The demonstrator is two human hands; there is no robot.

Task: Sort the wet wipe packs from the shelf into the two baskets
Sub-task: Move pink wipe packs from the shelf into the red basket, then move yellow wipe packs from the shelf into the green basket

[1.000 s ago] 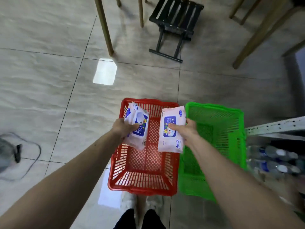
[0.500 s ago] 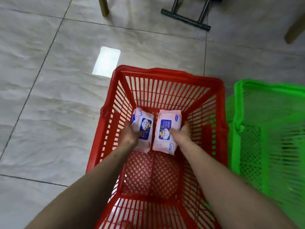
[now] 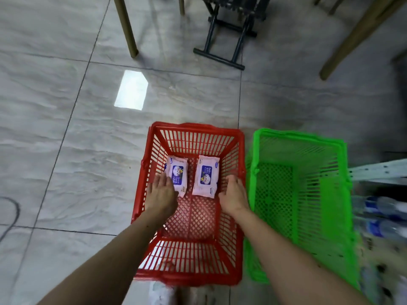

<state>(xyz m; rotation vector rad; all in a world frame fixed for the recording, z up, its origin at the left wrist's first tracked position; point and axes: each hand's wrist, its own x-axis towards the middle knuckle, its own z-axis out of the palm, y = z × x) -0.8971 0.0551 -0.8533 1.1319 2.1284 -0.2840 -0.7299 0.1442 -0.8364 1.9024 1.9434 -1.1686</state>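
Observation:
Two white wet wipe packs with blue labels lie flat side by side on the floor of the red basket [image 3: 196,128], a left pack [image 3: 177,173] and a right pack [image 3: 206,176]. My left hand [image 3: 161,194] hovers over the left pack's near edge with fingers relaxed, holding nothing. My right hand [image 3: 233,194] is just right of the right pack, fingers loose, also holding nothing. The green basket [image 3: 297,137] stands to the right of the red one with nothing visible inside.
A white shelf edge [image 3: 378,170] juts in at the right, with blurred water bottles [image 3: 383,208] below it. A black folding stool [image 3: 229,36] and wooden furniture legs [image 3: 126,27] stand on the tiled floor beyond the baskets. A cable lies at far left.
Both hands lowered the two packs into the red basket, let go of them, and have drawn back toward me. The camera view has risen and pulled back.

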